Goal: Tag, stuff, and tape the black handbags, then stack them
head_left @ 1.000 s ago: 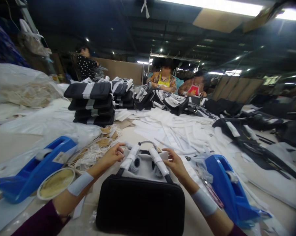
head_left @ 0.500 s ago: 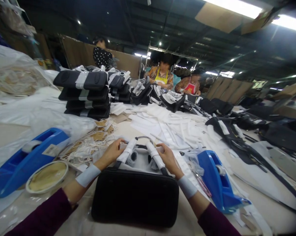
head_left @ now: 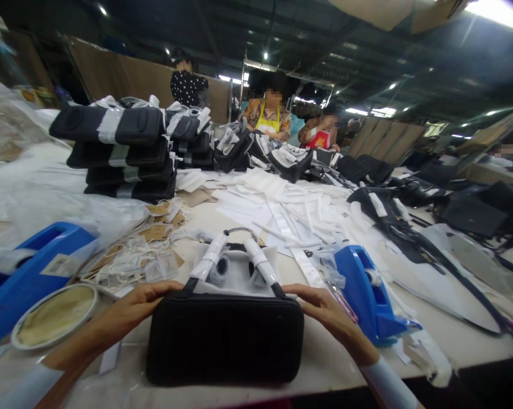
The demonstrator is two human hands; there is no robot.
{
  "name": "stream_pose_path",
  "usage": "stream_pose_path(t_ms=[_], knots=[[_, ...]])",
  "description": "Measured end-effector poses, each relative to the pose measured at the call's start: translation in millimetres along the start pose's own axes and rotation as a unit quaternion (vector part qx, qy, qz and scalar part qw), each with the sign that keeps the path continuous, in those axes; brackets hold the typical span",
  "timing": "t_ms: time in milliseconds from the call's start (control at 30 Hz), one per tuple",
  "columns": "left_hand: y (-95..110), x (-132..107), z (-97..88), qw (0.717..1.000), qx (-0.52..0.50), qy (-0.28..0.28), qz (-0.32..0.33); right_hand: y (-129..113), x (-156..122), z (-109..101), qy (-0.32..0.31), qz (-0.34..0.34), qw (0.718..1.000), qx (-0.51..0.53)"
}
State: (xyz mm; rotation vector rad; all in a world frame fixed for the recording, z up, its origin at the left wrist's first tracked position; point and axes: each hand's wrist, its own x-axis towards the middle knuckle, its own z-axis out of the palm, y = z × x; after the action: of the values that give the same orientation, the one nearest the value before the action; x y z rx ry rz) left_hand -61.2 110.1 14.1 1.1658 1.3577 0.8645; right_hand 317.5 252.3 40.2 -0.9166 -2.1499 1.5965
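A black handbag lies on the table right in front of me, its two handles wrapped in white paper and pointing away. My left hand grips the bag's upper left corner, fingers curled over the edge. The bag's upper right corner is held the same way by my right hand. White wrapping pokes out of the bag's mouth between the handles.
A blue tape dispenser stands at my right, another at my left with a tape roll and a heap of paper tags. Stacked black bags, white paper strips and three seated or standing co-workers lie beyond.
Both hands have slid back from the wrapped handles to the bag's top corners. The view has tipped down and nearer to the table.
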Motion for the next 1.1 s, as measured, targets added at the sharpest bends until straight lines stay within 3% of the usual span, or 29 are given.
stream_pose_path(t_ms=[200, 500, 667, 767, 900, 1000, 1100], knots=[[-6.3, 2.5, -4.6, 1.0, -0.021, 0.019, 0.0, 17.1, 6.6, 2.3, 0.013, -0.003, 1.0, 0.012], [12.8, 23.8, -5.5, 0.995, 0.037, -0.089, 0.04, 27.6, 23.5, 1.9, 0.0, -0.043, 0.999, 0.01], [25.3, 30.3, -8.2, 0.988, 0.047, -0.144, 0.014, 35.3, 29.0, -0.5, -0.051, -0.058, 0.997, 0.007], [28.4, 31.9, -4.8, 0.99, 0.028, -0.136, -0.016, 32.2, 34.0, 0.1, -0.065, -0.06, 0.996, -0.025], [23.8, 28.9, 5.1, 0.991, -0.053, -0.11, -0.049, 27.1, 40.3, 4.3, -0.025, -0.096, 0.992, -0.076], [15.5, 23.7, 12.0, 0.993, -0.09, -0.069, -0.03, 31.2, 39.4, 7.5, -0.002, -0.118, 0.99, -0.079], [4.8, 20.9, 16.8, 0.993, -0.119, -0.012, -0.021, 38.1, 35.3, 10.9, 0.014, -0.097, 0.994, -0.046]])
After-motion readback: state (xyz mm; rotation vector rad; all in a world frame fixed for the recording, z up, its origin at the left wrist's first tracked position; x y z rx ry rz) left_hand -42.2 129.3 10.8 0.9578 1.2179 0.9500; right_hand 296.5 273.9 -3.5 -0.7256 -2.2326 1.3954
